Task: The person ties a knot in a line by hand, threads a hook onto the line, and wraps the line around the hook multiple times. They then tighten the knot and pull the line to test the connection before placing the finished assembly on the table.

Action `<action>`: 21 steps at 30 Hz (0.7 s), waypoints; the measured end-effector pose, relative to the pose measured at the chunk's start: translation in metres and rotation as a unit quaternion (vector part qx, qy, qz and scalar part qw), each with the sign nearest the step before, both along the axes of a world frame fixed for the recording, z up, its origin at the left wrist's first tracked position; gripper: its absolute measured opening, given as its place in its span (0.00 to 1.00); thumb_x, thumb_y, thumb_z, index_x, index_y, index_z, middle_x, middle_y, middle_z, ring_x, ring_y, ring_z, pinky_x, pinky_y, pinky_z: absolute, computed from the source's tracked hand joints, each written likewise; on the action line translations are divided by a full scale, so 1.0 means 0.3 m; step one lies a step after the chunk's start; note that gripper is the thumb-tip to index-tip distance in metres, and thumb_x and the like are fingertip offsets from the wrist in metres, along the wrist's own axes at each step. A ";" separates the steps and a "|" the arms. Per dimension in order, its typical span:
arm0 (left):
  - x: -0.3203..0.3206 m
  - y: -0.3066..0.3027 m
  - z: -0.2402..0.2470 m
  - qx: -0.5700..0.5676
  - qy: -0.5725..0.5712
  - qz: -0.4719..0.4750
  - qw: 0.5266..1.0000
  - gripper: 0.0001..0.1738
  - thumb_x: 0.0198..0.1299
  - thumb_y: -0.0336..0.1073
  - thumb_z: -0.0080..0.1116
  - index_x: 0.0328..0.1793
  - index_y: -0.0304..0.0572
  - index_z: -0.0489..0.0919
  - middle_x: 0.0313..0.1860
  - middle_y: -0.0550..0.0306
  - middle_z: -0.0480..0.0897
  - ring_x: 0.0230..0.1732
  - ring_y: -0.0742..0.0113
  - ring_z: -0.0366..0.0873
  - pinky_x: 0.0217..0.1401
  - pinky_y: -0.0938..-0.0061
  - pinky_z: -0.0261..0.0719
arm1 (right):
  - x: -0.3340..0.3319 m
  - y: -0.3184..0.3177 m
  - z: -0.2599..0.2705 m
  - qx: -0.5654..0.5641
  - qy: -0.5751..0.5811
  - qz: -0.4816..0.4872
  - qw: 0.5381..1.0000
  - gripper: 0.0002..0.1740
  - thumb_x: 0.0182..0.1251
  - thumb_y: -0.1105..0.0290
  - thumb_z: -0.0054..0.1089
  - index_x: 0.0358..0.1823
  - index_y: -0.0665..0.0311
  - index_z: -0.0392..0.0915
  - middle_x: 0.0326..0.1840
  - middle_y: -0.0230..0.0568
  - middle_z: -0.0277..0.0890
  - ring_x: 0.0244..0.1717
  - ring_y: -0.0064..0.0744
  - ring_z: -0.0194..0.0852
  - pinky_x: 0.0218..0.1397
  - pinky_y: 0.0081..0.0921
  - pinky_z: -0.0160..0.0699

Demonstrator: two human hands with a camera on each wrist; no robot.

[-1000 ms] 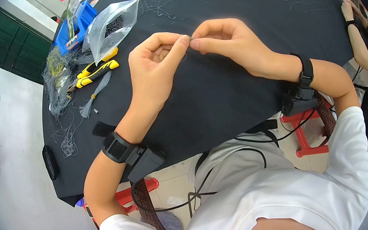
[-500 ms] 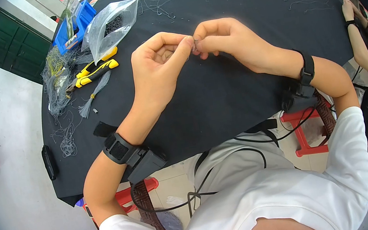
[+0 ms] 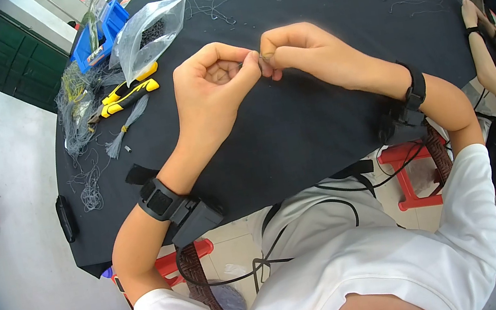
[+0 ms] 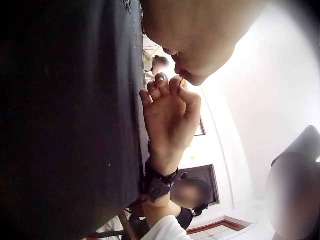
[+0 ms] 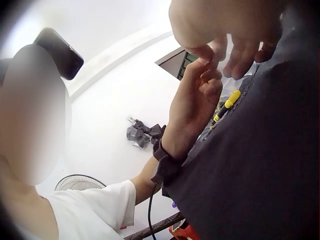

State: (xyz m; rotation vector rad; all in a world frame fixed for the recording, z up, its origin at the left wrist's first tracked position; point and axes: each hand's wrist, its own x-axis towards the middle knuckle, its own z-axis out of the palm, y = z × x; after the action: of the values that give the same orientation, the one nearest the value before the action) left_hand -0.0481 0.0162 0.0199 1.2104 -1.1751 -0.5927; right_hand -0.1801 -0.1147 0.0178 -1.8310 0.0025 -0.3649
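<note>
Both hands are raised over the black tablecloth with their fingertips almost meeting. My left hand (image 3: 208, 100) pinches between thumb and forefinger, its other fingers curled into the palm. Opposite it, my right hand (image 3: 317, 58) also pinches with thumb and forefinger. A short thin strand (image 4: 180, 86) bridges the fingertips in the left wrist view; most of it is hidden by the fingers, and I cannot tell its exact kind. In the right wrist view the left hand (image 5: 192, 110) faces the right hand (image 5: 227, 30), tips close together.
Left on the black tablecloth (image 3: 298, 147) lie yellow-and-black pliers (image 3: 131, 100), a tied bundle of grey strands (image 3: 129, 129) and tangled grey thread (image 3: 91, 188). Behind them are an open plastic bag (image 3: 146, 51) and a blue bin (image 3: 108, 35). Another person's arm (image 3: 488, 68) is at the right.
The right hand has turned slightly, its lower fingers showing below the pinch, and a small gap has opened between the two hands' fingertips. The left hand stays nearly in place.
</note>
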 end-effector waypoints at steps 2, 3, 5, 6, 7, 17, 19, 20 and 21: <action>0.003 -0.002 -0.001 0.005 -0.015 0.015 1.000 0.05 0.57 0.26 0.59 0.35 0.29 0.78 0.26 0.60 0.81 0.25 0.85 0.73 0.26 0.92 0.66 | -0.006 -0.011 0.020 -0.042 0.013 0.002 0.999 0.09 0.62 0.70 0.44 0.26 0.66 0.69 0.30 0.34 0.71 0.34 0.21 0.67 0.44 0.21 0.68; 0.010 -0.005 -0.003 0.009 -0.016 0.020 1.000 0.05 0.56 0.26 0.59 0.35 0.29 0.79 0.25 0.62 0.80 0.24 0.87 0.72 0.25 0.93 0.64 | -0.007 -0.017 0.026 -0.063 0.020 0.003 0.998 0.09 0.62 0.70 0.44 0.26 0.66 0.69 0.30 0.34 0.71 0.34 0.21 0.67 0.44 0.21 0.68; 0.015 -0.007 -0.008 0.016 -0.003 0.025 1.000 0.05 0.56 0.27 0.60 0.35 0.29 0.79 0.24 0.64 0.79 0.23 0.88 0.70 0.23 0.93 0.62 | 0.000 -0.037 0.022 -0.077 0.027 0.015 0.997 0.09 0.62 0.70 0.44 0.26 0.66 0.69 0.30 0.34 0.70 0.35 0.21 0.67 0.44 0.21 0.68; 0.015 -0.008 -0.011 0.019 0.011 0.025 0.999 0.05 0.56 0.27 0.60 0.35 0.29 0.79 0.23 0.65 0.79 0.22 0.88 0.69 0.23 0.93 0.61 | 0.000 -0.042 0.021 -0.085 0.030 0.021 0.996 0.09 0.62 0.70 0.44 0.26 0.66 0.69 0.30 0.34 0.70 0.35 0.21 0.67 0.44 0.21 0.68; 0.016 -0.010 -0.013 0.022 0.024 0.025 0.999 0.05 0.56 0.27 0.60 0.35 0.30 0.79 0.23 0.66 0.78 0.22 0.88 0.68 0.23 0.93 0.61 | -0.002 -0.043 0.020 -0.084 0.031 0.020 0.996 0.09 0.62 0.70 0.44 0.26 0.66 0.69 0.29 0.34 0.70 0.35 0.21 0.67 0.44 0.21 0.68; 0.027 -0.011 -0.016 0.033 0.044 -0.001 0.998 0.05 0.56 0.28 0.60 0.35 0.30 0.79 0.23 0.65 0.78 0.22 0.89 0.68 0.22 0.92 0.59 | 0.001 -0.050 0.021 -0.085 0.037 0.022 0.995 0.10 0.62 0.69 0.46 0.25 0.66 0.69 0.29 0.35 0.71 0.35 0.22 0.68 0.44 0.23 0.69; 0.025 -0.012 -0.016 0.028 0.047 -0.004 0.998 0.05 0.56 0.27 0.60 0.35 0.30 0.79 0.23 0.65 0.79 0.21 0.88 0.68 0.22 0.92 0.59 | -0.001 -0.050 0.021 -0.092 0.039 0.021 0.995 0.10 0.62 0.69 0.46 0.25 0.66 0.69 0.29 0.35 0.71 0.35 0.22 0.68 0.44 0.23 0.70; 0.025 -0.011 -0.015 0.029 0.045 -0.005 0.999 0.05 0.56 0.27 0.60 0.35 0.30 0.79 0.23 0.65 0.79 0.21 0.89 0.68 0.22 0.92 0.59 | -0.001 -0.049 0.023 -0.093 0.038 0.022 0.995 0.10 0.62 0.69 0.46 0.25 0.66 0.69 0.29 0.35 0.71 0.35 0.22 0.68 0.44 0.23 0.70; 0.025 -0.010 -0.012 0.030 0.043 -0.005 0.999 0.05 0.56 0.27 0.60 0.35 0.30 0.79 0.23 0.65 0.79 0.21 0.89 0.68 0.22 0.92 0.59 | 0.000 -0.047 0.024 -0.094 0.037 0.024 0.995 0.10 0.62 0.69 0.46 0.25 0.66 0.69 0.29 0.35 0.71 0.35 0.22 0.68 0.44 0.23 0.70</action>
State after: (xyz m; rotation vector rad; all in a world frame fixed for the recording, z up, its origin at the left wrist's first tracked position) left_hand -0.0408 0.0131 0.0162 1.2174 -1.0988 -0.6852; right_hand -0.1802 -0.1289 0.0251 -2.0258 -0.0256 -0.2701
